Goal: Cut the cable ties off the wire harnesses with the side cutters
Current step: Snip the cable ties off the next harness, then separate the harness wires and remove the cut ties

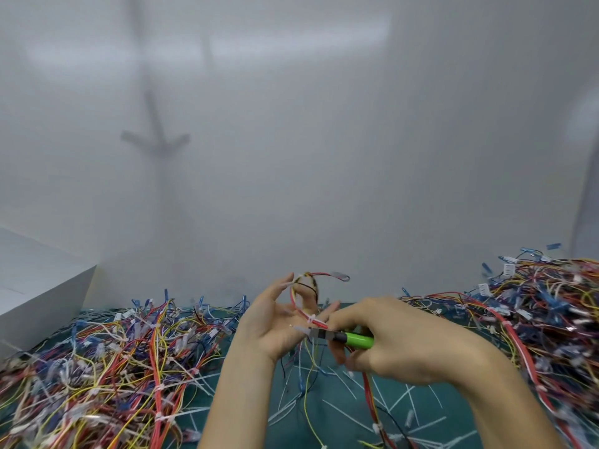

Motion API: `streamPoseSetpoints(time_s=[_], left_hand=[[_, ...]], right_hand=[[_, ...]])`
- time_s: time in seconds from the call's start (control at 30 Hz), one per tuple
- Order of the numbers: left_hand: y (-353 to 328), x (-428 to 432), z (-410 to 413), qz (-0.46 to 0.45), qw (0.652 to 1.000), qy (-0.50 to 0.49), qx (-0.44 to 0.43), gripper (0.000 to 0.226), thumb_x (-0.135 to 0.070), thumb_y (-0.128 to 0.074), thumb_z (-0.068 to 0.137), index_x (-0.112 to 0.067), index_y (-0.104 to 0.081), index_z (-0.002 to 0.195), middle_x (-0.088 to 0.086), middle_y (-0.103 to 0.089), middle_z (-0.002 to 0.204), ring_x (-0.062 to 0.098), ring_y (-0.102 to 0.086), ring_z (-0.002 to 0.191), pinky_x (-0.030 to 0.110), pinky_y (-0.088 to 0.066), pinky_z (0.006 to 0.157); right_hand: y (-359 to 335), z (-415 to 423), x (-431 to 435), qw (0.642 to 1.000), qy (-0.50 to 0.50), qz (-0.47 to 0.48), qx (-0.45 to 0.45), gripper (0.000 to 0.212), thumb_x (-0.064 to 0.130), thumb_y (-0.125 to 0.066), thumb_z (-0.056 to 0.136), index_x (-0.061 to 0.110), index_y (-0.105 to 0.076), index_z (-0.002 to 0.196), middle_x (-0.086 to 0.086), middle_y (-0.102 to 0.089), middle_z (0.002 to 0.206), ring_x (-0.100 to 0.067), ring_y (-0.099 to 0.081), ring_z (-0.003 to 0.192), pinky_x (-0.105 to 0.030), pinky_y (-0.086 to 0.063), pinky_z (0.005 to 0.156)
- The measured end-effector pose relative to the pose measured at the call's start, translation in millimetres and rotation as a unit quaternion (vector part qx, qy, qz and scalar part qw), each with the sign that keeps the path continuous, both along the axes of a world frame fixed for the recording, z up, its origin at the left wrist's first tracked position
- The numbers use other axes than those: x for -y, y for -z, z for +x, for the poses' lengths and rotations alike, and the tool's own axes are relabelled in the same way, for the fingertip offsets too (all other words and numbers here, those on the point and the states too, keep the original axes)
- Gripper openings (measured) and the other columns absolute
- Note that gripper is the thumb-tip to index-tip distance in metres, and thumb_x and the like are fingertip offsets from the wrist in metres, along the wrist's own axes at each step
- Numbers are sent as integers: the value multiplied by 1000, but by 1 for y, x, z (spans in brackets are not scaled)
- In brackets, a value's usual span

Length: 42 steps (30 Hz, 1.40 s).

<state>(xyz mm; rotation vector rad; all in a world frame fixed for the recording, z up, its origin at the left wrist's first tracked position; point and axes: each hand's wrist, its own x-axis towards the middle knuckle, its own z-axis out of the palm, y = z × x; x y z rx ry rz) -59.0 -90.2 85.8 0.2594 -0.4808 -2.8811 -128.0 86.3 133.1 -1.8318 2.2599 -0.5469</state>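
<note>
An assembly workbench; heaped wire harnesses on a green cutting mat.

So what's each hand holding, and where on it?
Right hand grips the green-handled side cutters by the handles. Left hand holds a thin red-and-yellow wire harness among its fingers, just above its white cable tie.

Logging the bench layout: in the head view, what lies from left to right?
White box, left heap of wire harnesses, left hand holding one harness, right hand gripping the side cutters, right heap of wire harnesses.
</note>
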Motion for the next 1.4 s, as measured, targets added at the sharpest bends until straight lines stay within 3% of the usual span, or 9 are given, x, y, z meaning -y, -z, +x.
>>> streamPoseSetpoints(time_s=[0.13,0.2,0.4,0.47,0.57,0.73,0.93,1.27,1.4], left_hand=[[8,7,1,-11,999,28,13,42,-39,-67,84,1,-57,94,-7,-39,54,5,-39,35,37,-59,63],[6,6,0,-51,997,17,46,40,-39,-72,77,-3,-62,90,-5,-37,56,3,-31,48,31,-55,54],[-2,0,4,-294,940,-72,156,29,-39,-55,95,-23,-63,73,-10,-38,52,8,-56,56,49,-42,92],[-3,0,5,-390,890,-133,194,44,-48,-43,100,-20,-55,68,-4,-44,57,10,-58,53,29,-52,70],[-1,3,7,-479,820,-211,233,55,-47,-32,104,-14,-53,65,6,-51,69,13,-53,56,14,-38,36],[-5,14,15,-526,793,-226,207,47,-21,-35,107,-9,-70,78,12,-63,83,18,-57,72,26,-47,78],[-19,9,25,-603,744,-245,149,29,-13,-44,103,-16,-69,89,2,-67,94,16,-63,86,12,-44,58],[-44,-15,36,-761,589,-272,16,26,-8,-46,101,-21,-66,90,-20,-66,90,-2,-58,91,16,-45,84],[-47,-19,38,-816,529,-233,33,25,-13,-49,101,-26,-67,88,-22,-64,99,-5,-56,94,21,-43,84]], right_hand=[[-1,0,-1,999,28,9,-19,19,12,-57,86,30,-62,84,9,-62,92,-9,-54,78,-29,-46,70],[-5,1,-3,999,35,5,3,20,12,-56,87,31,-62,85,5,-60,102,-15,-55,86,-36,-47,78],[-3,-15,-6,981,126,-118,88,18,38,-60,92,24,-59,81,7,-57,68,-8,-49,62,-27,-40,60],[7,-27,-1,967,210,-117,88,39,53,-53,94,19,-52,77,4,-55,67,-17,-51,62,-33,-36,57],[38,-51,10,948,316,-36,26,49,60,-39,98,14,-51,87,-10,-59,87,-29,-59,88,-36,-39,66],[95,-74,27,914,401,68,-11,60,53,-36,101,8,-35,141,-20,-39,145,-39,-36,135,-48,-38,104],[141,-73,44,905,390,157,-66,63,58,-40,99,14,-32,143,-16,-35,148,-35,-29,138,-47,-34,107],[150,-70,44,895,390,173,-130,63,62,-30,98,17,-33,143,-13,-36,146,-32,-28,136,-50,-24,110],[110,-66,41,924,381,-1,-40,41,45,-35,103,18,-51,129,-6,-53,133,-25,-44,124,-47,-35,104]])
